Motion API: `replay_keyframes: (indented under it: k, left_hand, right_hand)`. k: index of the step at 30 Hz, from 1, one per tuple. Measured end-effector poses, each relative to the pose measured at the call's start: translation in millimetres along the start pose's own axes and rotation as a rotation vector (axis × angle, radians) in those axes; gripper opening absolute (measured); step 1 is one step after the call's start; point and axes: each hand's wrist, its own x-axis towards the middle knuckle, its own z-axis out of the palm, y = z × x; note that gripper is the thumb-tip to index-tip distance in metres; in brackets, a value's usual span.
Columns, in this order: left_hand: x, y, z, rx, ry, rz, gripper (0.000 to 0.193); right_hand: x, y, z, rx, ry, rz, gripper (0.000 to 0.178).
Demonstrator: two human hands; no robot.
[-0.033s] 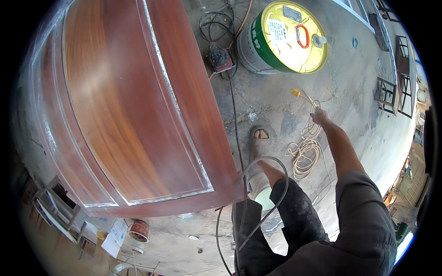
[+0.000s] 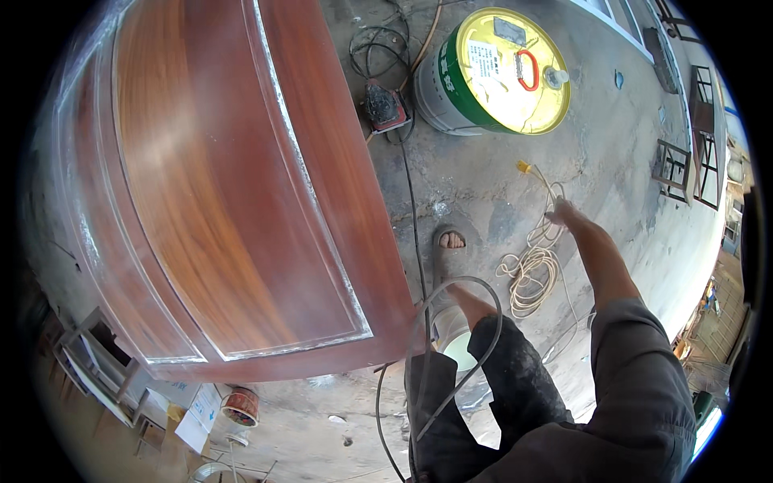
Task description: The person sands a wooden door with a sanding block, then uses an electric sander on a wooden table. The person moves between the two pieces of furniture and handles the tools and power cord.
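Note:
My right hand (image 2: 564,212) reaches low over the floor at the right, closed around part of a pale electric cord (image 2: 533,278). Below the hand the cord lies in loose coils. Its yellow plug end (image 2: 523,167) sits beyond my fingers, on the grey floor side. My fingertips are small and slightly blurred. I cannot see my left hand. A grey hose (image 2: 475,282) arches in a loop in front of my legs. A large reddish-brown wooden panel (image 2: 221,185) with white-dusted grooves fills the left side.
A white and green drum (image 2: 443,76) with a yellow lid stands at the far side. Near it sits a red and black power tool (image 2: 385,105) with a dark cord. A pale bucket (image 2: 460,350) stands by my legs, a red bucket (image 2: 241,406) beyond the panel's near end.
My right hand has shifted slightly nearer and to the right. The yellow plug end has moved a little right and nearer, and the cord by my fingers has bent into a loop.

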Motion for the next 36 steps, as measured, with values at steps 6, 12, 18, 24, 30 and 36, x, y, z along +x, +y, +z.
replay_keyframes:
  k: [6, 12, 18, 24, 30, 36]
  left_hand:
    - [17.0, 4.9, 5.0, -0.011, 0.012, -0.011, 0.028]
    - [26.8, 13.9, 17.8, -0.047, 0.055, -0.089, 0.027]
    - [28.6, 6.7, 21.7, -0.081, 0.067, -0.130, 0.028]
    - [8.7, 6.6, 49.6, -0.134, 0.148, -0.173, 0.028]
    - [-64.6, -2.9, 64.6, -0.106, 0.185, -0.151, 0.028]
    - [-202.8, -69.6, 101.5, -0.050, 0.404, -0.403, 0.028]
  right_hand:
    - [-35.6, -170.0, -120.1, -0.139, -0.180, -0.742, 0.036]
    - [22.6, -443.6, -215.8, 0.373, 0.605, -0.760, 0.057]
    - [114.3, -478.9, -183.8, 0.377, 0.493, -0.899, 0.064]
    - [-10.3, -425.7, -148.4, 0.673, 0.307, -0.909, 0.034]
    - [-119.0, -298.6, -138.3, 0.522, 0.401, -0.968, 0.024]
    - [-262.5, -150.4, -162.7, 0.626, -0.010, -0.892, 0.026]
